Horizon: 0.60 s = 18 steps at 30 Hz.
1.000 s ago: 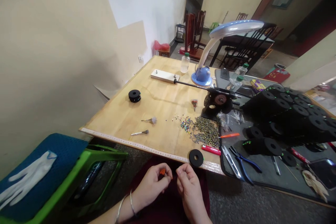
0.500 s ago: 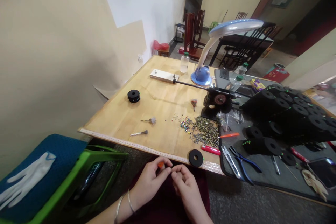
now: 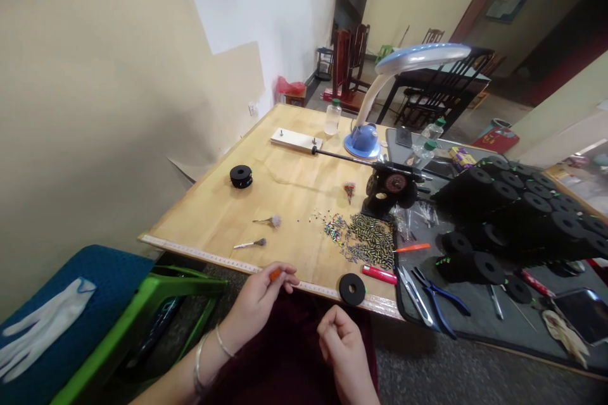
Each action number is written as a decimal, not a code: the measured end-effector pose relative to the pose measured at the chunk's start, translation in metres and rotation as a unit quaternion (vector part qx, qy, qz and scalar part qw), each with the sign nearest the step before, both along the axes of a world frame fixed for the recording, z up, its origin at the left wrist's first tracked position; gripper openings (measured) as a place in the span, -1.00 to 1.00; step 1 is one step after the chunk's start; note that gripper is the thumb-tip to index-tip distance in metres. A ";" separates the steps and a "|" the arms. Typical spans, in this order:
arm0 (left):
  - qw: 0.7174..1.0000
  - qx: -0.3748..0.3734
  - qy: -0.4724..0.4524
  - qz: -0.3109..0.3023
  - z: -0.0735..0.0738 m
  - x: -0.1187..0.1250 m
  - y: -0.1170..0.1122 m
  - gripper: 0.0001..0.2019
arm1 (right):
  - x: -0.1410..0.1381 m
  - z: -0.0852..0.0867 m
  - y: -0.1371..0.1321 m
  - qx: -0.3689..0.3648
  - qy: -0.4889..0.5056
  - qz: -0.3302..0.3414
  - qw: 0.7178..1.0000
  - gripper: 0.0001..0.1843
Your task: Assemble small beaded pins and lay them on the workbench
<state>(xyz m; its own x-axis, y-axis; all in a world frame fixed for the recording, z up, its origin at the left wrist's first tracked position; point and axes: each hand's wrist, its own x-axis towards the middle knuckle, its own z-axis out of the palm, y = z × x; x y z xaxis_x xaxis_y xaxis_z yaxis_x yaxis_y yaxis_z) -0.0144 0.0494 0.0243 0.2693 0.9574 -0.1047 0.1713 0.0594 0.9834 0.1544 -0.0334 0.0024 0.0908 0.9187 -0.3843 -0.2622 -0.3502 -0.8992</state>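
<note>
My left hand [image 3: 260, 296] is at the table's front edge, its fingers closed around a small orange piece [image 3: 275, 274] that is mostly covered by the fingers. Lower and to the right, my right hand [image 3: 341, 343] is held over my lap with thumb and fingers pinched together; whatever they may hold is too fine to see. A black foam ring [image 3: 352, 289] lies on the table edge between and beyond the hands. Farther in is a pile of small dark and yellowish metal pieces [image 3: 373, 240], with tiny coloured beads [image 3: 334, 228] beside it.
Two small brush-like bundles [image 3: 274, 221] and a black foam spool [image 3: 240, 176] lie left. A black hand-cranked device [image 3: 392, 185], desk lamp [image 3: 365, 139], red-handled tool [image 3: 379, 274], scissors [image 3: 414, 294], pliers [image 3: 439, 297] and stacked black foam rolls [image 3: 522, 202] are right.
My hands have come apart. The left has moved up and left with the orange piece, towards the table edge; the right has dropped slightly, staying pinched.
</note>
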 end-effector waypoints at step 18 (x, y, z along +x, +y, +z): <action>0.983 -0.165 -0.041 -0.075 0.007 0.024 -0.017 -0.77 | 0.000 0.006 -0.003 0.107 -0.236 0.050 0.964 -0.80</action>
